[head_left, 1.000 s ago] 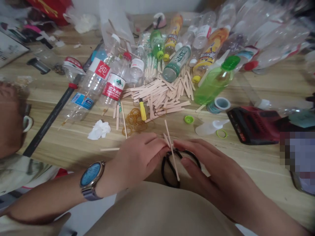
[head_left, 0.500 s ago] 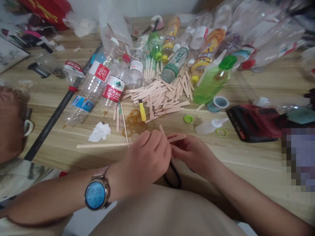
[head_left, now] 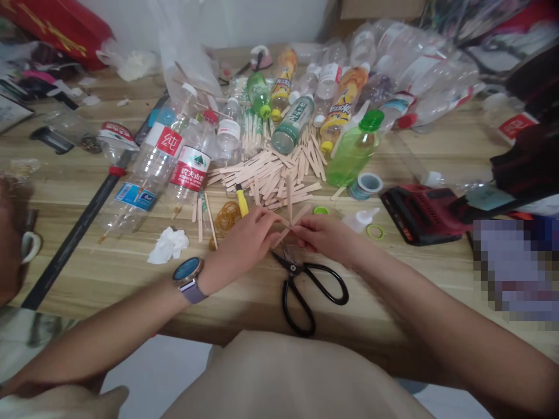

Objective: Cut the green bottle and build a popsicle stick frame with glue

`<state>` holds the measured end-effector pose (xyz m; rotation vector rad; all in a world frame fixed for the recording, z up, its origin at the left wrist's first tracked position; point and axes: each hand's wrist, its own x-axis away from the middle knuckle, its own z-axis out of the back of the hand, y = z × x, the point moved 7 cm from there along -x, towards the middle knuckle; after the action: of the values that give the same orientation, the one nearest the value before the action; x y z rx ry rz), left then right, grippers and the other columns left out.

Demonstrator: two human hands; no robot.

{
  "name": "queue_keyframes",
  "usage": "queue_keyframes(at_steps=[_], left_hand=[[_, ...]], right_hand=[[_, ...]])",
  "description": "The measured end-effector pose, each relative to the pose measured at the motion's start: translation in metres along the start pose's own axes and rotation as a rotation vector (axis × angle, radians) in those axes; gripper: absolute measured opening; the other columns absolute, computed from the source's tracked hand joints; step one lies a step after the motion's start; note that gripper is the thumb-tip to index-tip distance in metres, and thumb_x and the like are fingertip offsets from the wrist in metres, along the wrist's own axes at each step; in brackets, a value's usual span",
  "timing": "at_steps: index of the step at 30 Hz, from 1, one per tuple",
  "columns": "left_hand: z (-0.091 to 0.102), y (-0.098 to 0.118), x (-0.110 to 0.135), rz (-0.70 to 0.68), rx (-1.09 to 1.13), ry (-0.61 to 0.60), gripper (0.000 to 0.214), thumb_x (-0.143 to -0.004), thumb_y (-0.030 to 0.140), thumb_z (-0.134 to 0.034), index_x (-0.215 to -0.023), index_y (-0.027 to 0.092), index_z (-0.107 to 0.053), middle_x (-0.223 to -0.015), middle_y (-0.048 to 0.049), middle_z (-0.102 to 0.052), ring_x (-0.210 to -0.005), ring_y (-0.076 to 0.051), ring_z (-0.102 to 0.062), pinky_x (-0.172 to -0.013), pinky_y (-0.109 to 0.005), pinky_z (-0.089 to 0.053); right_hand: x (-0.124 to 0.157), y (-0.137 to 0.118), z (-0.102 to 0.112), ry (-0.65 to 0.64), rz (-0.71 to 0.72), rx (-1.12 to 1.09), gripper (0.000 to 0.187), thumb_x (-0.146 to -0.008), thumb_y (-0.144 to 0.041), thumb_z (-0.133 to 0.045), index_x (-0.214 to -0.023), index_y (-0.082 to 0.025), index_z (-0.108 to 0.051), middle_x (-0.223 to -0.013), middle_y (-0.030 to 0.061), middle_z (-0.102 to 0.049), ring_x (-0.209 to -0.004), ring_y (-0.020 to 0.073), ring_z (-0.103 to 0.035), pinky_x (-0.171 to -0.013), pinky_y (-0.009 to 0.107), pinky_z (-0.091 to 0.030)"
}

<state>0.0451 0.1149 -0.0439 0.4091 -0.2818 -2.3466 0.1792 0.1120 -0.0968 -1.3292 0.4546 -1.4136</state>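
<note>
My left hand (head_left: 244, 241) and my right hand (head_left: 325, 237) meet over the wooden table (head_left: 437, 145), both pinching crossed flat wooden sticks (head_left: 292, 216) between their fingertips. One stick points up, another slants right. A watch with a blue face (head_left: 187, 270) sits on my left wrist. Black-handled scissors (head_left: 305, 285) lie on the table just below my hands, blades pointing up toward them. A pile of loose wooden sticks (head_left: 271, 171) lies just beyond my fingers.
Several plastic bottles (head_left: 183, 157) lie across the back of the table, one green (head_left: 353, 148). Rubber bands (head_left: 227, 216), a crumpled tissue (head_left: 168, 244), a tape roll (head_left: 365, 185), a red and black tool (head_left: 419, 212) and a long black bar (head_left: 74, 238) lie around. Another person is at the left edge.
My hands have moved away from me toward the stick pile, uncovering the scissors. The single thin stick is gone from them; they now hold crossed flat sticks.
</note>
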Motion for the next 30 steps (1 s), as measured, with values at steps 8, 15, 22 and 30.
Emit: queue_keyframes(at_steps=[8,15,22,30], left_hand=[[-0.027,0.053,0.025,-0.431,-0.095,-0.085,0.021,-0.099,0.028,-0.048,-0.091,0.016,-0.064,-0.086,-0.0047,-0.062,-0.080,-0.020,-0.057,-0.072,-0.033,-0.048],[-0.047,0.064,0.046,-0.431,-0.075,-0.255,0.018,-0.096,0.029,-0.055,-0.112,0.024,-0.063,-0.118,-0.0113,-0.060,-0.105,-0.027,-0.057,-0.082,-0.040,-0.047],[-0.019,0.007,0.085,-0.329,-0.125,-0.312,0.015,-0.090,0.025,-0.066,-0.104,0.019,-0.065,-0.126,-0.0122,-0.060,-0.118,-0.031,-0.052,-0.094,-0.045,-0.046],[0.004,0.026,0.039,-0.224,0.046,-0.216,0.021,-0.099,0.022,-0.048,-0.089,0.014,-0.065,-0.094,-0.0078,-0.068,-0.091,-0.022,-0.057,-0.084,-0.036,-0.049]], right_hand=[[-0.002,0.002,0.006,0.186,-0.136,-0.035,0.028,-0.102,-0.017,-0.037,-0.077,-0.017,-0.051,-0.053,-0.0075,-0.047,-0.039,0.0069,-0.039,-0.039,0.020,-0.030],[-0.001,0.004,-0.006,0.141,-0.135,-0.002,0.027,-0.101,-0.017,-0.040,-0.076,-0.018,-0.052,-0.052,-0.0070,-0.048,-0.038,0.0068,-0.041,-0.037,0.019,-0.032],[0.018,0.017,-0.007,0.010,-0.133,0.065,0.028,-0.099,-0.021,-0.038,-0.075,-0.019,-0.051,-0.054,-0.0049,-0.050,-0.041,0.0075,-0.045,-0.039,0.018,-0.035],[0.038,0.025,-0.017,-0.152,-0.029,0.335,0.023,-0.091,-0.019,-0.040,-0.074,-0.020,-0.054,-0.058,-0.0022,-0.056,-0.049,0.0127,-0.052,-0.045,0.023,-0.039]])
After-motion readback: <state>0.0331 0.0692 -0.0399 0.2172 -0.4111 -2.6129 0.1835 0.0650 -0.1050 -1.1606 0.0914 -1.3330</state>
